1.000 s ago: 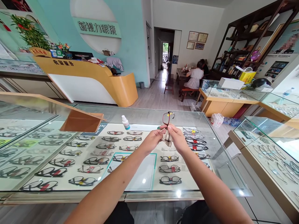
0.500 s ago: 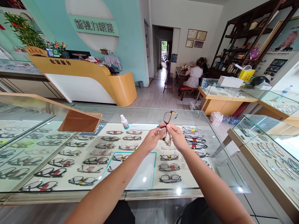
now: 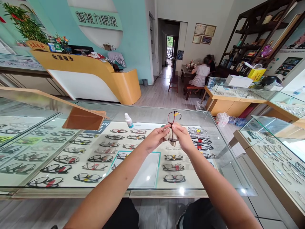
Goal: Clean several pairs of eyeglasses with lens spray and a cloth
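A pair of dark red-framed glasses is held upright above the glass showcase, one lens showing over my fingers. My left hand is closed on a light beige cloth, which wraps the lower part of the glasses. Pinched at the middle of the frame, the glasses are also in my right hand. A small white spray bottle with a blue label stands on the glass, left of my hands. Rows of glasses lie inside the case under my forearms.
A brown board stands on the showcase at left. Behind is a yellow counter. More glass cases stand at right, one bearing a white box. People sit at a table at the back.
The cloth has been drawn up around the lower lens, and the hands have shifted slightly. The whole view has moved a little, with the showcase now higher in it.
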The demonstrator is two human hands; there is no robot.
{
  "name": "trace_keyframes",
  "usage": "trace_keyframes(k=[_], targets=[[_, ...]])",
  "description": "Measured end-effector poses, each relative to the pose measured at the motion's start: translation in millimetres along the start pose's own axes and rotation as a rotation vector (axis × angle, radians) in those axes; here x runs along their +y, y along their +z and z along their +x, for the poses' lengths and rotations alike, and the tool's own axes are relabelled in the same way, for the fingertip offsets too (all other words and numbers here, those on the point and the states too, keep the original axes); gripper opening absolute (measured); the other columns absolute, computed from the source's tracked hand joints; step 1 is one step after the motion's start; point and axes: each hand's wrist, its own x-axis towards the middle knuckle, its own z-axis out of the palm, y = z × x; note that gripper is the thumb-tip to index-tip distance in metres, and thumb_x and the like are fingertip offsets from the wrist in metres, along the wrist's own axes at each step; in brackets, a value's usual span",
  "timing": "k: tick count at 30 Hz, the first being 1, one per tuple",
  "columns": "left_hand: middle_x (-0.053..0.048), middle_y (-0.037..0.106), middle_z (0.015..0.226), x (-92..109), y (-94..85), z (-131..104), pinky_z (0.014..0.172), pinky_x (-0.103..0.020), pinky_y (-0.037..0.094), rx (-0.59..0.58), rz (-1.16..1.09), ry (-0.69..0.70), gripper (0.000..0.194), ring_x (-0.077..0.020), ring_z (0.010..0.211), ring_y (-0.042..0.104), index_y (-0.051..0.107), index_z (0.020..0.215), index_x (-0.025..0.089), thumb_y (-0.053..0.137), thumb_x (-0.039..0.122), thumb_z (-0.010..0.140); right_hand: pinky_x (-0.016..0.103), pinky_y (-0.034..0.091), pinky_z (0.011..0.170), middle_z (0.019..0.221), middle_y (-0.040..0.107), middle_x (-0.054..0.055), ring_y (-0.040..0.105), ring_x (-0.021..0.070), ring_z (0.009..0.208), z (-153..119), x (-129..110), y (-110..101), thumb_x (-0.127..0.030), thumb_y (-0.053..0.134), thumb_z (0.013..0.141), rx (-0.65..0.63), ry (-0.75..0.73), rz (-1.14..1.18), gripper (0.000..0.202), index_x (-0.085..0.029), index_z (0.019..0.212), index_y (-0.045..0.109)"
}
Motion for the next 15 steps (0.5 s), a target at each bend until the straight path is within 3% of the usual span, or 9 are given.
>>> trace_keyframes(k=[8,12,15], targets=[[-0.001,0.07,0.082,-5.1,-2.4,2.4,0.074,-0.027,0.05,0.068,-0.033,-0.059,0.058,-0.0117,0.072,0.061,0.081,0.117,0.017,0.104,0.037,0.068,0.043,0.047,0.106,0.105,0.059,0.006,0.059,0.0269,0.107,2.3,0.8,-0.4,-0.076,0.065,0.094,-0.027,-0.02,-0.099,0.053,-0.027,0.097,0.085],[0.0,0.073,0.09,-4.2,-4.2,1.0,0.08,-0.027,0.05,0.053,0.021,-0.039,0.073,-0.013,0.08,0.066,0.077,0.124,0.021,0.107,0.022,0.058,0.043,0.047,0.106,0.11,0.061,0.008,0.06,0.027,0.109,3.1,-2.3,-2.1,-0.075,0.067,0.094,-0.02,-0.024,-0.07,0.051,-0.026,0.095,0.084],[-0.001,0.075,0.095,-3.6,-3.6,-0.5,0.083,-0.029,0.051,0.044,0.079,-0.005,0.076,-0.0152,0.084,0.067,0.074,0.127,0.021,0.106,0.021,0.058,0.042,0.047,0.104,0.112,0.061,0.008,0.061,0.027,0.109,3.0,-4.7,-3.8,-0.072,0.067,0.095,-0.015,-0.022,-0.053,0.049,-0.026,0.095,0.083]])
